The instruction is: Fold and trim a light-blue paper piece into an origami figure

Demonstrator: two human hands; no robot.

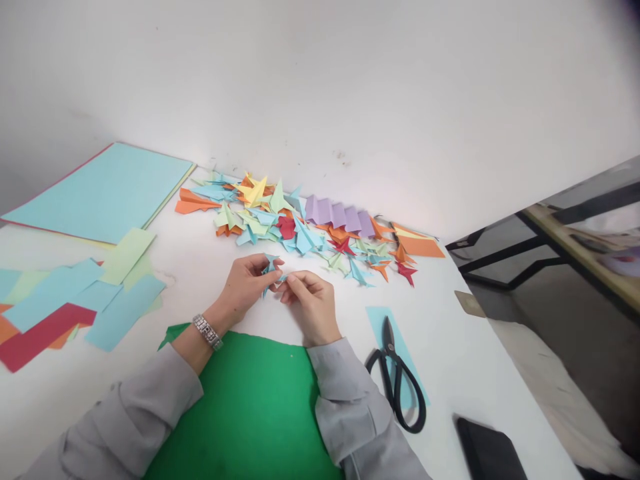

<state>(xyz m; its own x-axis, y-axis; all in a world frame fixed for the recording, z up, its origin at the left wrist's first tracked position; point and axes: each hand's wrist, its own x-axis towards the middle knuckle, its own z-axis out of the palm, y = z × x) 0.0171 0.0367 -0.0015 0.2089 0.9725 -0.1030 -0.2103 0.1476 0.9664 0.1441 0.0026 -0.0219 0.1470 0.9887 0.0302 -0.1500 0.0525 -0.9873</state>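
Observation:
Between my two hands, above the white table, is a small light-blue folded paper figure (271,263). My left hand (244,283) pinches its body between thumb and fingers, and a silver watch is on that wrist. My right hand (313,300) has its thumb and forefinger closed on the right-hand tip of the same figure. Part of the paper is hidden behind my fingers. Just beyond my hands lies a pile of folded paper figures (306,237) in blue, green, orange, yellow and red. A green sheet (250,407) lies under my forearms.
Black-handled scissors (390,347) rest on a blue paper strip (375,317) to the right. A dark phone-like object (490,450) lies near the front right edge. Cut paper strips (55,293) and stacked large sheets (110,190) occupy the left. Purple pleated paper (340,217) stands by the wall.

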